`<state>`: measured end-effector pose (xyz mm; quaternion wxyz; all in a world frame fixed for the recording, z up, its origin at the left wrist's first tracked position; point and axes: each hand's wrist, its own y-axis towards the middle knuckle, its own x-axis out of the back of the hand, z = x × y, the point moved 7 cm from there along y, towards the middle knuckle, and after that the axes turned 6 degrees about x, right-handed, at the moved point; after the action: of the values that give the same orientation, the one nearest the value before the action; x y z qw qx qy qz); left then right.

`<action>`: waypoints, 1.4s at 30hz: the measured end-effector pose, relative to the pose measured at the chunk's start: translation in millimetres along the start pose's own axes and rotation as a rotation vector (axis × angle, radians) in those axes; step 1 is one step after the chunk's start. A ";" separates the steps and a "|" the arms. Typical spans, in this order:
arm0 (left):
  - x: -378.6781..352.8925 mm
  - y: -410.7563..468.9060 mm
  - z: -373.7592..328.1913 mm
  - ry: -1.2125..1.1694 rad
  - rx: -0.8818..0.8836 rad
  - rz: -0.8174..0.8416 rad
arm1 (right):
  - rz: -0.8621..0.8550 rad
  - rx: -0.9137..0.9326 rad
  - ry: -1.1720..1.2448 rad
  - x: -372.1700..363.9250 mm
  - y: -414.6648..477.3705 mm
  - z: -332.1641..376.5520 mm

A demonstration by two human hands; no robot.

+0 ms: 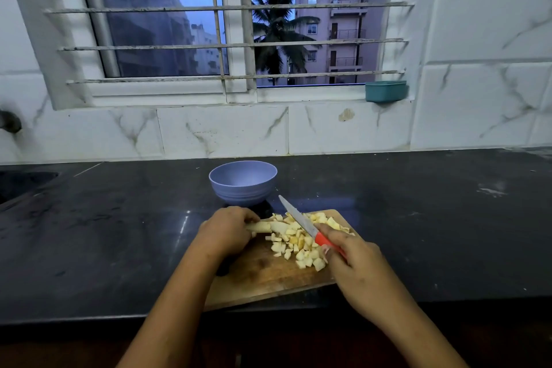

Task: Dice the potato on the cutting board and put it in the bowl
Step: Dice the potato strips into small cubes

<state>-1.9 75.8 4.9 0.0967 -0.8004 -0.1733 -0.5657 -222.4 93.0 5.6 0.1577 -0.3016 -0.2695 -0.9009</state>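
Left grip (227,230): fingers curled round the left end of an uncut potato strip (270,227), pinning it on the cutting board (263,275) near the board's far left corner. Right grip (352,260): clamped on the red handle of a knife (301,224) above the board's right side, with one finger lying along the top of the handle toward the blade. The blade slanted away and leftward, and its tip reached past the board's far edge. Could not tell whether the cutting edge touched the potato.

Potato, two states noted:
- The strip was pale and long and lay across the board's far left part, with its free end pointing toward the blade.
- The diced pieces (298,245) were small yellow-white cubes, heaped loosely over the middle and the far right of the board, on both sides of the blade. All of them were on the board.

The board was wooden and lay flat and askew on the dark tabletop (119,233), its near edge close to the tabletop's front. A lavender bowl (243,181) stood upright just beyond the board's far left edge. Contact between the bowl and the board could not be judged.

Well beyond the board, white marbled wall tiles (358,128) ran beneath a barred window (209,24). A teal container (385,91) sat on the sill, beyond the board and to its right.
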 end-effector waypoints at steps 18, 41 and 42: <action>23.7 -11.6 16.2 -0.383 0.042 -0.310 | 0.166 0.079 -0.170 -11.4 -6.8 16.0; 12.7 -31.1 3.2 -0.418 0.027 0.121 | 0.134 0.066 -0.269 -15.9 -20.4 34.6; 12.8 -31.1 3.2 -0.410 0.020 0.095 | 0.137 0.061 -0.273 -17.0 -20.8 34.3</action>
<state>-7.3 107.7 14.5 0.0939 -0.9051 -0.1567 -0.3840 -202.9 131.7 9.8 0.1897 -0.4340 -0.2945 -0.8300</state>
